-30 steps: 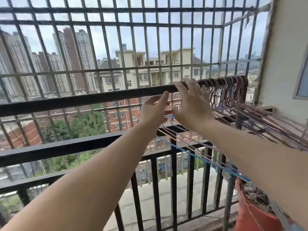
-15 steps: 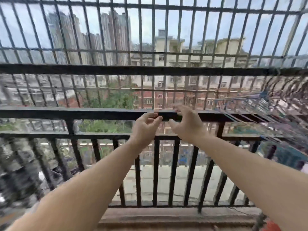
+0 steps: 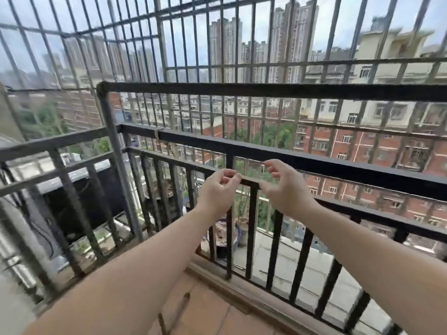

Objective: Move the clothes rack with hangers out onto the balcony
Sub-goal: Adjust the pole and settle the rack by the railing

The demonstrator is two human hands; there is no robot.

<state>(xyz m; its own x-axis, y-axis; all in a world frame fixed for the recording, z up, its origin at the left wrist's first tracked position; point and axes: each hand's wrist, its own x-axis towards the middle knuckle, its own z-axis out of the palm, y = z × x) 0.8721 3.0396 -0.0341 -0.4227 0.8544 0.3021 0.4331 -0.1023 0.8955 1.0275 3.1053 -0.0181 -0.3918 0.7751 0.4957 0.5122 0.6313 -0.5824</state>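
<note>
The clothes rack shows as a dark top bar (image 3: 242,91) running across the view, with a grey upright post (image 3: 118,160) at its left end. It stands just inside the balcony railing (image 3: 326,166). The hangers are out of view. My left hand (image 3: 219,189) and my right hand (image 3: 283,187) hover side by side below the rack's bar, in front of the railing. Their fingers are loosely curled and hold nothing. Neither hand touches the rack.
A metal security grille (image 3: 193,44) closes the balcony above and beyond the railing. Plant pots (image 3: 225,234) sit on the ledge outside the bars. A dark box (image 3: 96,197) is behind the left railing. Orange floor tiles (image 3: 205,310) lie below my arms.
My hands have come off the rack's top bar and dropped lower, now holding nothing. The view has swung left, so the hangers at the rack's right end have left the frame.
</note>
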